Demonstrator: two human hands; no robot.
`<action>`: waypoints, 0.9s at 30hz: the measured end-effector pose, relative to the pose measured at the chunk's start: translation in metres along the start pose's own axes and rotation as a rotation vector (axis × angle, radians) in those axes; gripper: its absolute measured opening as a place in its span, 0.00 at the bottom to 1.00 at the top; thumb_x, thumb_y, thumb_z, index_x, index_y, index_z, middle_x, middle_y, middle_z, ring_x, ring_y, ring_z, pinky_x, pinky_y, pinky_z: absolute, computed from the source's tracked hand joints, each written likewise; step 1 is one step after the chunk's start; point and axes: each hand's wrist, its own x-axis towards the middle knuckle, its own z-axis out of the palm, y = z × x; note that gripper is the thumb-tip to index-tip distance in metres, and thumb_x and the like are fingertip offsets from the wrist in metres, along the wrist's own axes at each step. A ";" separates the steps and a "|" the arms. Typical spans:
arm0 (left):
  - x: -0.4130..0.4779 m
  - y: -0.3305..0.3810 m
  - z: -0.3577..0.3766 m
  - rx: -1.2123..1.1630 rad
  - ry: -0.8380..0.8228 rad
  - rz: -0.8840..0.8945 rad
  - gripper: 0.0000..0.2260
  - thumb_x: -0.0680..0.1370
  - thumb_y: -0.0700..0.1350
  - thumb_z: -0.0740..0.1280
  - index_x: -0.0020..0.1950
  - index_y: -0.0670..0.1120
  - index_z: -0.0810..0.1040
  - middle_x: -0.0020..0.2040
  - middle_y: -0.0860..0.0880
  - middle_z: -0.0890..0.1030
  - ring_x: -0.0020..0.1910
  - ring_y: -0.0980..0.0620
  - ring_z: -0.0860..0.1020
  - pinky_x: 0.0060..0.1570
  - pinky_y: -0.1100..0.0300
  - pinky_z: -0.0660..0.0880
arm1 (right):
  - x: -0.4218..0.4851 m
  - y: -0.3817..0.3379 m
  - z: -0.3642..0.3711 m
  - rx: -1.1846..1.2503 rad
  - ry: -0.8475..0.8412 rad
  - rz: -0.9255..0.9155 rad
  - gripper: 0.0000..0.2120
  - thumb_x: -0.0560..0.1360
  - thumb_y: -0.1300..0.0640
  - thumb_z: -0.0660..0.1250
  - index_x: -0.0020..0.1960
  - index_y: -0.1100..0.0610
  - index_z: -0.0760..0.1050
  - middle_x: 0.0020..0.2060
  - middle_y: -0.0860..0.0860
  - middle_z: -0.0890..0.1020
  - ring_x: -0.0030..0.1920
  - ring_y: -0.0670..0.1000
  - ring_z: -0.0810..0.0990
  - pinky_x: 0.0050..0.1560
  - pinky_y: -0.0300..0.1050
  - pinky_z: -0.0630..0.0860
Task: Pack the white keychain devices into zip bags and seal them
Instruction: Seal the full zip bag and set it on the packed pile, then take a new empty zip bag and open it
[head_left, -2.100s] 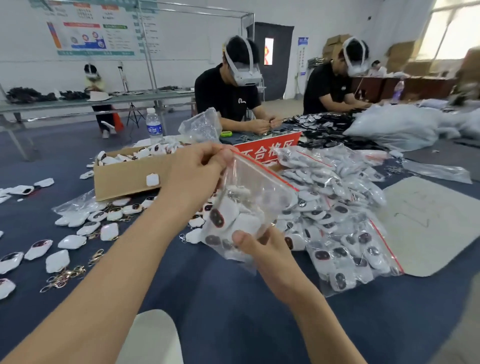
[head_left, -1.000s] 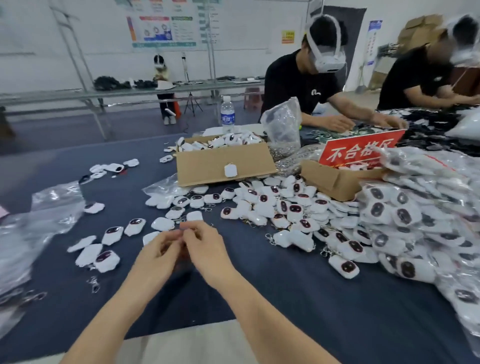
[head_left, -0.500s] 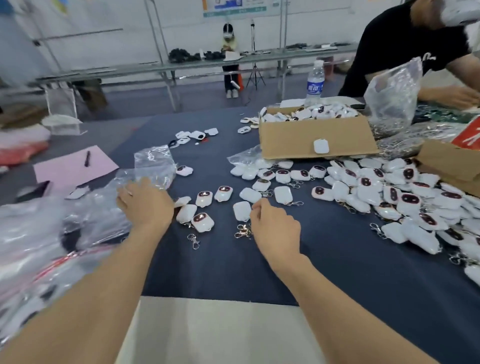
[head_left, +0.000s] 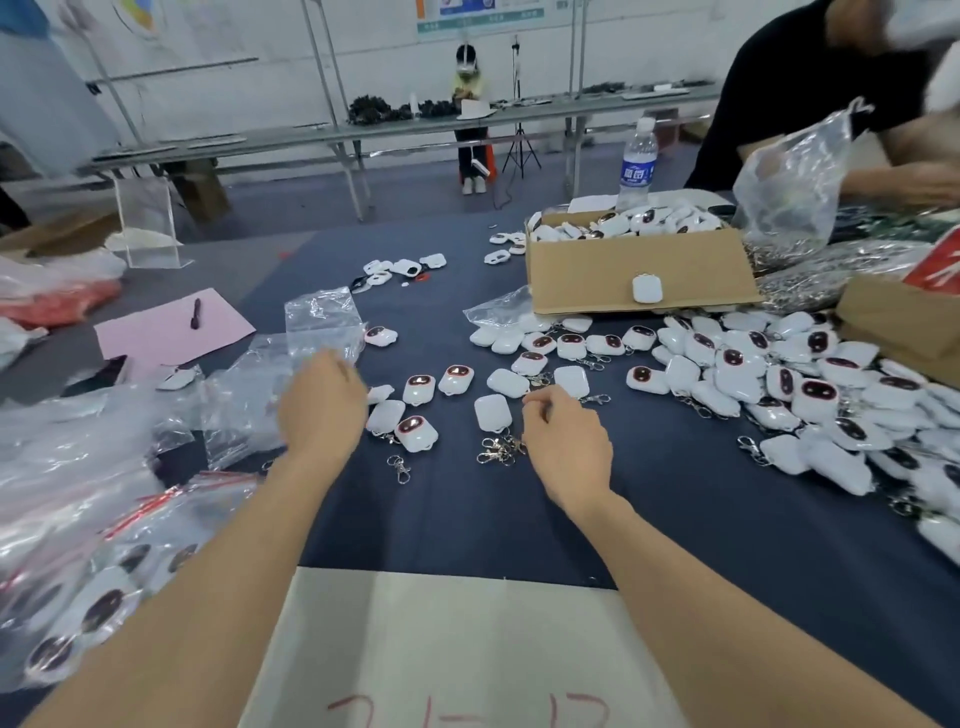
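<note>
Loose white keychain devices (head_left: 418, 388) lie on the dark blue table between my hands, and a big pile of them (head_left: 779, 384) spreads to the right. Empty clear zip bags (head_left: 322, 325) lie at the left. My left hand (head_left: 322, 410) reaches onto their near edge, its fingers hidden behind its back. My right hand (head_left: 566, 441) hovers with loosely curled fingers beside a face-down device (head_left: 492, 413) and a bunch of metal clasps (head_left: 498, 449), holding nothing I can see. Filled zip bags with red seals (head_left: 78, 597) lie at the lower left.
A cardboard box (head_left: 639, 270) full of devices stands at the back right, a water bottle (head_left: 636, 161) behind it. Another cardboard box (head_left: 893, 322) sits far right. A person in black (head_left: 810, 93) works across the table. Pink paper (head_left: 166, 327) with a pen lies left.
The filled bag I held up two seconds ago has left my hands. My view swung left. My left hand went to the empty bags and my right hand to the loose devices.
</note>
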 end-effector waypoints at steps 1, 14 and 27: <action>-0.014 0.014 -0.003 -0.057 0.010 0.156 0.13 0.85 0.43 0.54 0.56 0.39 0.76 0.54 0.35 0.80 0.53 0.33 0.77 0.52 0.45 0.73 | 0.002 -0.003 -0.005 0.160 -0.033 0.054 0.11 0.81 0.51 0.56 0.55 0.50 0.78 0.42 0.51 0.84 0.40 0.54 0.81 0.45 0.49 0.78; -0.217 0.126 0.042 0.008 -0.443 1.059 0.23 0.84 0.60 0.55 0.77 0.52 0.66 0.78 0.51 0.66 0.75 0.48 0.64 0.72 0.54 0.56 | -0.006 0.106 -0.149 0.755 -0.398 0.260 0.11 0.80 0.63 0.67 0.60 0.54 0.79 0.50 0.48 0.88 0.51 0.48 0.87 0.45 0.41 0.83; -0.240 0.117 0.047 -0.087 -0.601 0.777 0.20 0.86 0.56 0.49 0.77 0.56 0.62 0.81 0.52 0.55 0.76 0.47 0.62 0.69 0.51 0.68 | -0.033 0.124 -0.177 0.043 0.191 -0.148 0.13 0.84 0.54 0.58 0.65 0.48 0.77 0.52 0.44 0.83 0.41 0.43 0.78 0.43 0.39 0.72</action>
